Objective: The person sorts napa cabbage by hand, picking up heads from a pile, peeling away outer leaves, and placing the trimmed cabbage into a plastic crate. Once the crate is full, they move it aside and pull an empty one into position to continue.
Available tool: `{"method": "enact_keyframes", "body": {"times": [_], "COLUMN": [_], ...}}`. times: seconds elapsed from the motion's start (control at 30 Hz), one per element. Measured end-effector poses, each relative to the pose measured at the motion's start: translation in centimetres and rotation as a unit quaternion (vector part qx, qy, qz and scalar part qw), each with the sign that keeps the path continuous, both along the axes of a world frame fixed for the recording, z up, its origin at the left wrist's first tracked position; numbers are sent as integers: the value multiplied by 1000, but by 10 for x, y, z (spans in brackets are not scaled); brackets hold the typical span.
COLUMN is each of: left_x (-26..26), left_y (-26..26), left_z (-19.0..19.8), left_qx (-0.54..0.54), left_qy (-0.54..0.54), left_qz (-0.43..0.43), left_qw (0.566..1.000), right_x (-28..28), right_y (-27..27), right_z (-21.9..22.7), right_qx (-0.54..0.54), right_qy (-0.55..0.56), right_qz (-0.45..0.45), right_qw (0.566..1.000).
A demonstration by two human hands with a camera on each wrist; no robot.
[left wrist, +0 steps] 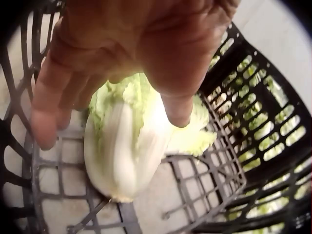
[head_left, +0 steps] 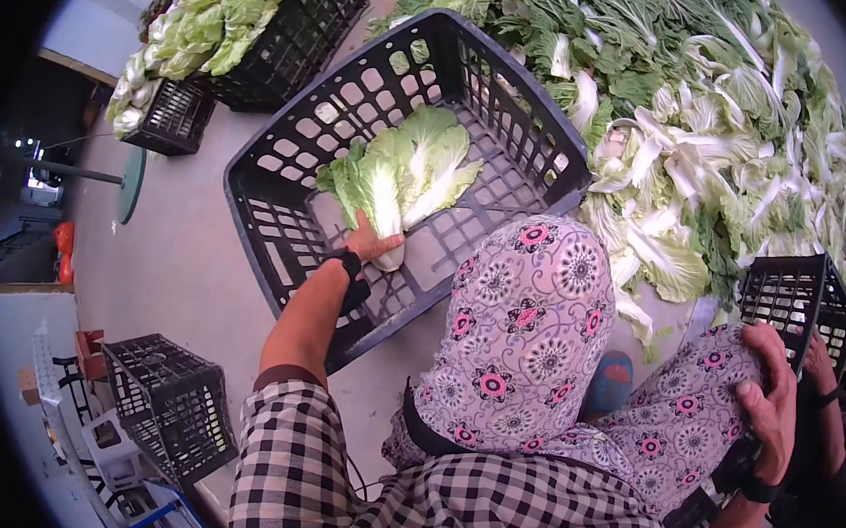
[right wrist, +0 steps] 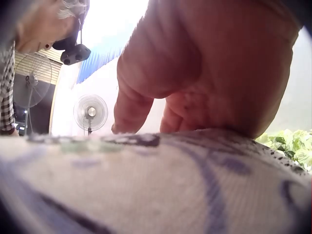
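A napa cabbage (head_left: 381,197) with a white base and pale green leaves lies on the floor of a large black plastic crate (head_left: 254,159). More pale leaves (head_left: 437,167) spread right beside it. Over the cabbage's base end is my left hand (head_left: 373,246), its thumb and fingers spread to either side. The left wrist view has the thumb (left wrist: 176,109) overlapping the cabbage's right side, while the fingers (left wrist: 46,117) hang apart from it on the left. My right hand (head_left: 772,396) rests on my patterned trouser leg (head_left: 700,367), holding nothing.
A big heap of napa cabbages and leaves (head_left: 687,135) lies beyond the crate and to the right. Crates full of cabbage (head_left: 292,39) stand at the upper left. Another black crate (head_left: 168,403) is at lower left, and one (head_left: 784,289) by my right knee.
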State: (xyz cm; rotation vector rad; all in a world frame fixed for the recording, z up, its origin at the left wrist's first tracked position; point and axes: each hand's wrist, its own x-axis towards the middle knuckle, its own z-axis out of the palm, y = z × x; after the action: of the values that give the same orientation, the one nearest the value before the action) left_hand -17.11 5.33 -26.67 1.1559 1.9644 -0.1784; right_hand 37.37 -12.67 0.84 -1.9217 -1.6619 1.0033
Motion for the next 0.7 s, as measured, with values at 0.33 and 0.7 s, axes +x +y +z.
{"method": "enact_keyframes", "body": {"times": [0.33, 0.7], "left_x": [-15, 20], "left_y": [7, -9], "left_z": [50, 202], "left_qx": [34, 138], "left_qy": [-268, -639], "left_qz": [215, 225], "left_qw": [939, 723], "right_x": [-3, 13], "right_y": [2, -10], "right_z": [-4, -18], "right_qx": [15, 76], "right_qy": [6, 10], "right_qz": [9, 36], "right_qw": [1000, 996]}}
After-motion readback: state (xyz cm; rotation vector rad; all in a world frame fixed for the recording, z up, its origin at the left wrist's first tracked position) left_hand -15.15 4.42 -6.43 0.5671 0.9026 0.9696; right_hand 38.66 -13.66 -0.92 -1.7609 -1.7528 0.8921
